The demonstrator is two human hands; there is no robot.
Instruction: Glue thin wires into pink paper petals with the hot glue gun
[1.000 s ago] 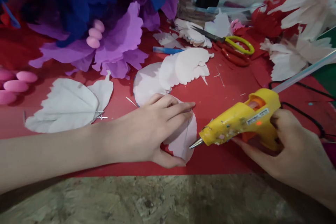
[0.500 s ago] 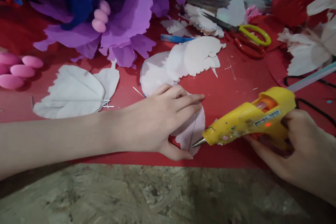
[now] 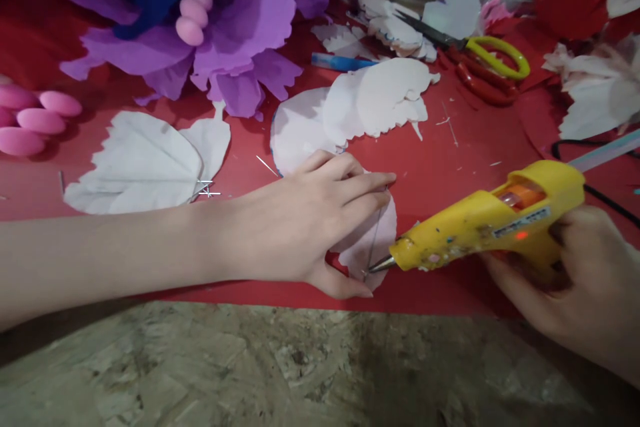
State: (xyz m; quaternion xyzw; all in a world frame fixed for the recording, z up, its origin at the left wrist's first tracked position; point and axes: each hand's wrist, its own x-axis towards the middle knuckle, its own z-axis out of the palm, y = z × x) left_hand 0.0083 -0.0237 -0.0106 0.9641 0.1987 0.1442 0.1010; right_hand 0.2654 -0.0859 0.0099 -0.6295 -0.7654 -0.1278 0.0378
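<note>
My left hand (image 3: 333, 217) lies flat with its fingers stretched out, pressing a pale pink petal (image 3: 383, 227) onto the red sheet. A thin dark wire (image 3: 375, 240) runs along the petal. The yellow glue gun (image 3: 460, 227) is gripped in my right hand (image 3: 585, 280), its indicator light glowing orange. Its metal nozzle (image 3: 381, 265) meets the petal at the wire's lower end, just above my left thumb. My hand hides the rest of this petal. Beyond my fingers lies an overlapping row of pale petals (image 3: 390, 97).
White petals (image 3: 145, 160) with wires lie left, near pink egg-shaped pieces (image 3: 43, 121) and a purple paper flower (image 3: 245, 33). Scissors (image 3: 497, 57), a blue pen (image 3: 343, 62) and paper scraps are at the back. A black cord (image 3: 613, 203) trails right. The red sheet's front edge (image 3: 300, 307) borders a mottled board.
The view has shifted slightly, so most things sit a little higher and further right. The nozzle stays at the wire's lower end, and my left hand keeps its place on the petal.
</note>
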